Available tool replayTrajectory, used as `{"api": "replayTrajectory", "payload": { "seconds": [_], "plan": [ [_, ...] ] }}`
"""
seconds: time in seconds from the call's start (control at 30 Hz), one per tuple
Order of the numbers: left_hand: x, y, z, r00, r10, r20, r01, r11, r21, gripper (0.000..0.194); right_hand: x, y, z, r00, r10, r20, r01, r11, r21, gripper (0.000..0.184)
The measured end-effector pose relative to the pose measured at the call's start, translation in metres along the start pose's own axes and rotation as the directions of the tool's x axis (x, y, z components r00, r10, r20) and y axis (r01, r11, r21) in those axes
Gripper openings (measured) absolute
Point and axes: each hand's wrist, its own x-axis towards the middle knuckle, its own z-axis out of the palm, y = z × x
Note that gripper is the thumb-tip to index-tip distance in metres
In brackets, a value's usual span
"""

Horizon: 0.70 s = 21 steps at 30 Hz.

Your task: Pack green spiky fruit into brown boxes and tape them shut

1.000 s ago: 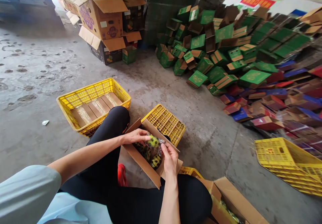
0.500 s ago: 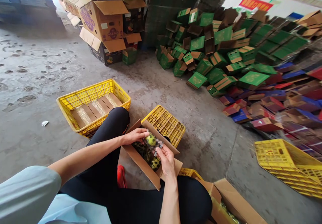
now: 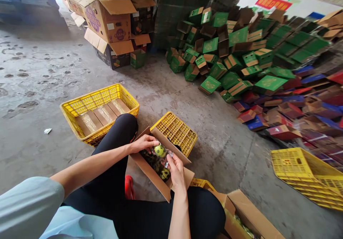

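A round yellow-green fruit-like ball with dark spots point(image 3: 160, 151) sits in a clear plastic wrapper, held above an open cardboard box point(image 3: 151, 177). My left hand point(image 3: 144, 143) pinches the wrapper at its upper left end. At the lower right end, my right hand point(image 3: 175, 167) grips the crinkled wrapper between thumb and fingers. Inside the box lie more wrapped spotted balls point(image 3: 164, 174), partly hidden by my hands. The box rests between my bent legs with its flaps spread.
A yellow crate point(image 3: 100, 113) with several taped cartons stands left. An upturned yellow crate point(image 3: 175, 130) is behind the box. Another open carton point(image 3: 252, 214) is at lower right, near stacked yellow crates point(image 3: 305, 178). Heaped green boxes point(image 3: 214, 85) and stacked cartons point(image 3: 112, 28) stand behind.
The wrapped ball has shifted slightly down and left over the box. My right hand has moved a little down and left, and the wrapper's end is now bunched at its fingers.
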Motion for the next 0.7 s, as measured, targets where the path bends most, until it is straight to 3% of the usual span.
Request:
{"api": "replayTrajectory", "payload": {
  "seconds": [0.1, 0.23, 0.5, 0.6, 0.7],
  "plan": [
    [0.000, -0.001, 0.000, 1.000, -0.021, 0.014, 0.021, 1.000, 0.016, 0.060, 0.002, 0.002, -0.001, 0.999, 0.011, -0.038, -0.011, 1.000, -0.002, 0.047],
    [0.004, -0.003, 0.000, 0.992, -0.123, 0.028, 0.125, 0.989, -0.083, 0.077, 0.004, 0.006, -0.006, 0.995, 0.001, -0.098, 0.001, 1.000, 0.023, 0.043],
    [0.008, -0.008, -0.002, 0.943, -0.330, 0.034, 0.332, 0.934, -0.134, 0.087, 0.010, 0.017, -0.016, 0.970, -0.138, -0.201, 0.125, 0.989, -0.078, 0.042],
    [0.007, -0.008, -0.003, 0.940, -0.335, 0.070, 0.341, 0.931, -0.131, 0.085, 0.008, 0.012, -0.014, 0.962, -0.224, -0.158, 0.202, 0.969, -0.145, 0.037],
    [0.004, -0.007, -0.003, 0.964, -0.260, 0.061, 0.265, 0.957, -0.120, 0.075, 0.005, 0.004, -0.011, 0.957, -0.275, -0.088, 0.257, 0.951, -0.172, 0.029]
  ]
}}
